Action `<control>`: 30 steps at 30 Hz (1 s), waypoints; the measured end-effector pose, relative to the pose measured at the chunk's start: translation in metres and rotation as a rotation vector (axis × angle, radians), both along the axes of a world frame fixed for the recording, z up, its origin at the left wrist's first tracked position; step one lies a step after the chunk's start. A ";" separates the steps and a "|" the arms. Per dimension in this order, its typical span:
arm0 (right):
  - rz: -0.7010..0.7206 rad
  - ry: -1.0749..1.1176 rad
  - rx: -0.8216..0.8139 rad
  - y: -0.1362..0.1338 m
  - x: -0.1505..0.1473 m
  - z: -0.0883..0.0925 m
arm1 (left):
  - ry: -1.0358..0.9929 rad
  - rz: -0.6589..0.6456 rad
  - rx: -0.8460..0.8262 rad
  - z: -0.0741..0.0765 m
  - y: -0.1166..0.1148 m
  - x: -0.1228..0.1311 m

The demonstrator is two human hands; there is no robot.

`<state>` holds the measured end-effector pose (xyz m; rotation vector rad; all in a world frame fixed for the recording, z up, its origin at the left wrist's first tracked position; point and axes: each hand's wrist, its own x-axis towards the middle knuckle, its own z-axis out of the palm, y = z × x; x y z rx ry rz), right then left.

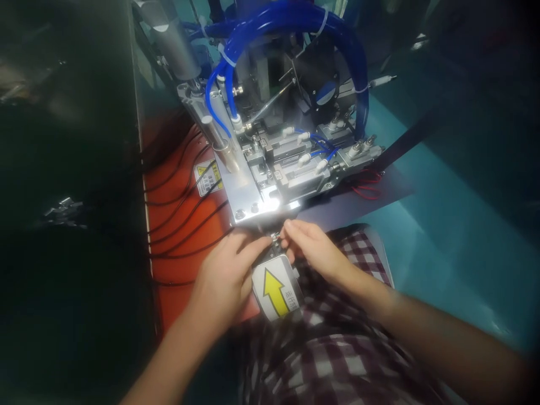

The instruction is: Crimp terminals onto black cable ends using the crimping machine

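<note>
My left hand [228, 270] and my right hand [310, 244] meet just below the front edge of a metal machine plate [248, 194]. Both pinch a tiny shiny metal part [275, 237] between their fingertips; it is too small to name. Right under the hands sits a grey block with a yellow arrow label [276, 289] that points up toward the machine. My forearms come in from the bottom, over a checked shirt [329, 349].
The machine carries blue air hoses [287, 22], a silver cylinder [175, 48] and white fittings [304, 138]. Black cables [181, 197] run over an orange surface with a warning sticker [207, 177]. Red wires [367, 185] lie at the right. A teal surface [442, 225] spreads right; the left side is dark.
</note>
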<state>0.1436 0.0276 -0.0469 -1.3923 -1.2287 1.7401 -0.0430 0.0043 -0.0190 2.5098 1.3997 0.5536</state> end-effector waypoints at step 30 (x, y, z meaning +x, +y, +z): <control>-0.057 0.022 0.135 0.001 -0.001 -0.013 | 0.038 0.046 0.108 0.003 -0.005 0.003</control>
